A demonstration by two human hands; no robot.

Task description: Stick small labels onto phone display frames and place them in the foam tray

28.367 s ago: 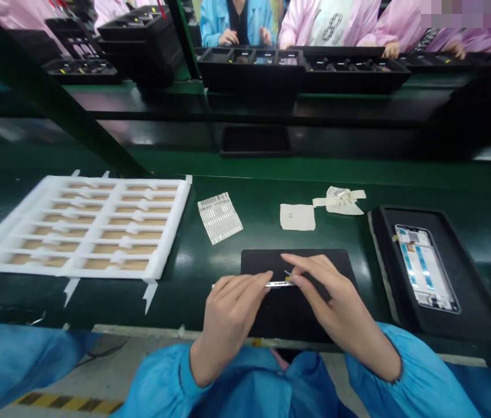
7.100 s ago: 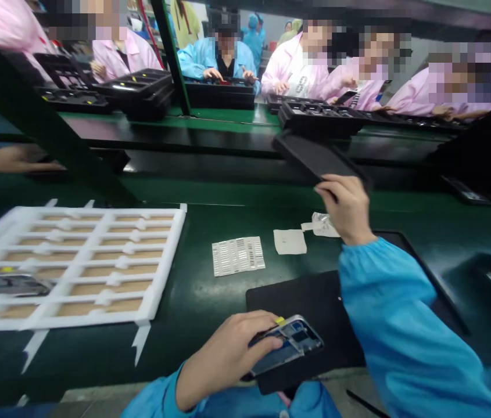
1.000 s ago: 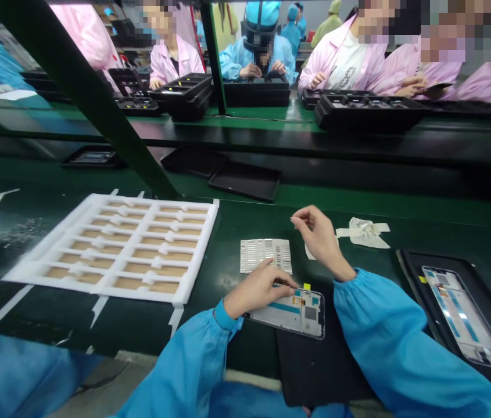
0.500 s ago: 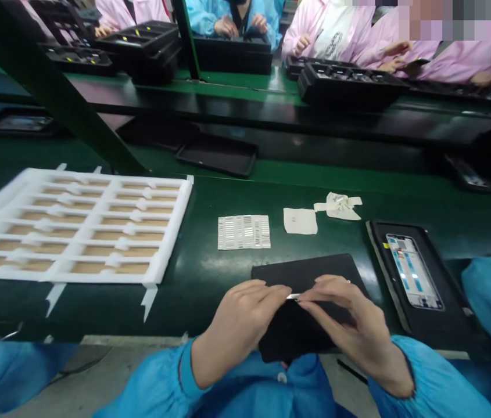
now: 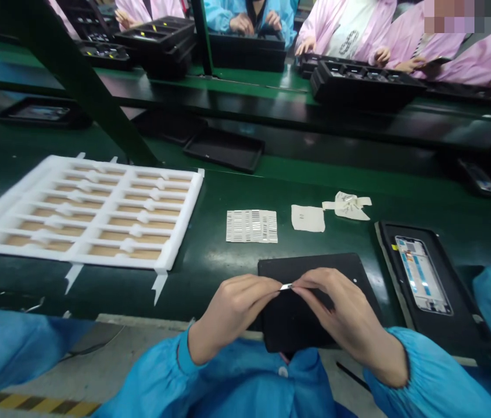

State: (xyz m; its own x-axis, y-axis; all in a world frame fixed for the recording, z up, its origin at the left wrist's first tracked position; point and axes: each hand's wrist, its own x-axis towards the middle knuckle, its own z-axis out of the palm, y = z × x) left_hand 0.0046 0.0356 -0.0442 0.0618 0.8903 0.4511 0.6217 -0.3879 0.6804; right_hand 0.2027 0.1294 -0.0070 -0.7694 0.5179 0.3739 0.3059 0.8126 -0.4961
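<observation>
A small flat white piece (image 5: pixel 286 287), too small to identify, is pinched at both ends between my hands. My left hand (image 5: pixel 239 306) grips its left end with thumb and fingers pressed together. The right end sits in the fingertips of my right hand (image 5: pixel 336 302). Both hands are over a black flat pad (image 5: pixel 301 331) at the table's front edge. Beyond the pad lies a sheet of silvery strips (image 5: pixel 252 226). To its right are a cream paper square (image 5: pixel 308 218) and a crumpled piece of cream paper with tape (image 5: pixel 350 205).
On the left lies a white foam tray (image 5: pixel 125 200) with slotted compartments. A black tray (image 5: pixel 450 278) on the right bears a phone frame (image 5: pixel 423 276). Black trays (image 5: pixel 223 150) lie at the back, below a green post (image 5: pixel 83 87). Co-workers (image 5: pixel 350 29) sit opposite; blue sleeves flank me.
The view has shifted, so the table's things appear a little further right. My hands still pinch the small white piece, which now shows more of its flat face.
</observation>
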